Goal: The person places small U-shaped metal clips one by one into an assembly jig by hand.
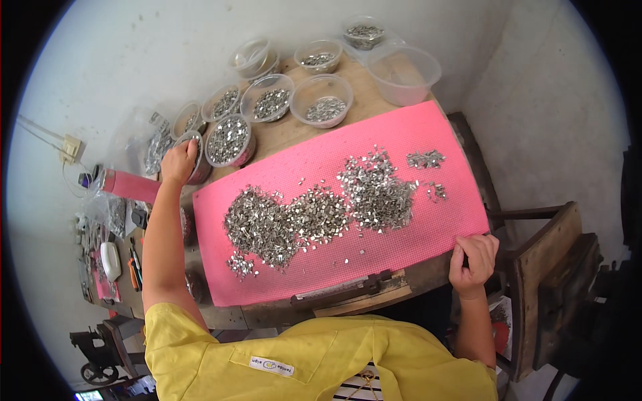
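Note:
My left hand (pixel 179 162) reaches to the far left of the table and is closed on the rim of a clear plastic bowl (pixel 201 172) of small metal pieces. Its fingertips are partly hidden. My right hand (pixel 475 262) rests at the near right corner of a pink textured mat (pixel 314 271), fingers curled in; whether anything is inside them is hidden. On the mat lie heaps of small shiny metal pieces: a dark left heap (pixel 257 224), a middle heap (pixel 317 214), and a larger right heap (pixel 378 190). A little cluster (pixel 426 159) sits farther right.
Several clear bowls with metal pieces, one a full bowl (pixel 229 139), line the table's back. A larger clear tub (pixel 403 75) stands at the back right. A pink bottle (pixel 130 186), plastic bags and pliers (pixel 135 267) lie left. A wooden chair (pixel 548 287) stands at right.

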Demonstrator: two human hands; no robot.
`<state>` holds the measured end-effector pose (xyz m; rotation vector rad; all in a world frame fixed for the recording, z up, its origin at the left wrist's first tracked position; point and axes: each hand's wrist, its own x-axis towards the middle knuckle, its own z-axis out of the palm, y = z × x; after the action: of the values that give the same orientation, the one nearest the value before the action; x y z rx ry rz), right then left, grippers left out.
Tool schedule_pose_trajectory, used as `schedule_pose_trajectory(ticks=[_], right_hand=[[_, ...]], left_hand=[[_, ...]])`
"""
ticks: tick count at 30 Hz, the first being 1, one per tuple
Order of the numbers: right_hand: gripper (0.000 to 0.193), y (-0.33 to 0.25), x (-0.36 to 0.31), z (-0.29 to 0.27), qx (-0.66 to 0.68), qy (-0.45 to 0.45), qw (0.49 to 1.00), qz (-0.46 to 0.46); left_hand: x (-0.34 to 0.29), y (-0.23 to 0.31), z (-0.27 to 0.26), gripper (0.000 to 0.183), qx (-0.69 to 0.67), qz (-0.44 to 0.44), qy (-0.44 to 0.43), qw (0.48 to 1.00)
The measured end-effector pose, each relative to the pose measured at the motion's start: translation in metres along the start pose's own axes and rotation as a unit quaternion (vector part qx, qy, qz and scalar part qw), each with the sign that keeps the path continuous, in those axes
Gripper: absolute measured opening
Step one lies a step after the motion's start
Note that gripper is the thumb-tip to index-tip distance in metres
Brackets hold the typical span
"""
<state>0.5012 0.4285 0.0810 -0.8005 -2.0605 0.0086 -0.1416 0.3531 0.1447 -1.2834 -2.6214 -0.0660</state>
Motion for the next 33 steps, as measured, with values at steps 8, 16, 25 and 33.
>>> schedule_pose_trajectory(ticks=[8,16,25,33], right_hand=[[0.021,0.001,-0.001,-0.002,0.003,0.013,1.0,0.007],[0.018,0.0,0.001,0.003,0.024,0.026,0.999,0.005],[0.018,0.001,-0.002,0.0,0.016,0.029,0.999,0.001],[0.018,0.001,-0.004,0.0,0.038,0.023,0.999,0.008]], left_hand=[[0.003,0.001,-0.001,0.047,0.019,-0.028,0.07,0.997],[-0.04,0.073,-0.051,0.034,-0.129,0.058,0.145,0.979],[-0.157,0.235,-0.045,0.024,-0.207,0.429,0.097,0.874],[-0.18,0.241,-0.041,0.017,-0.151,0.478,0.095,0.86]])
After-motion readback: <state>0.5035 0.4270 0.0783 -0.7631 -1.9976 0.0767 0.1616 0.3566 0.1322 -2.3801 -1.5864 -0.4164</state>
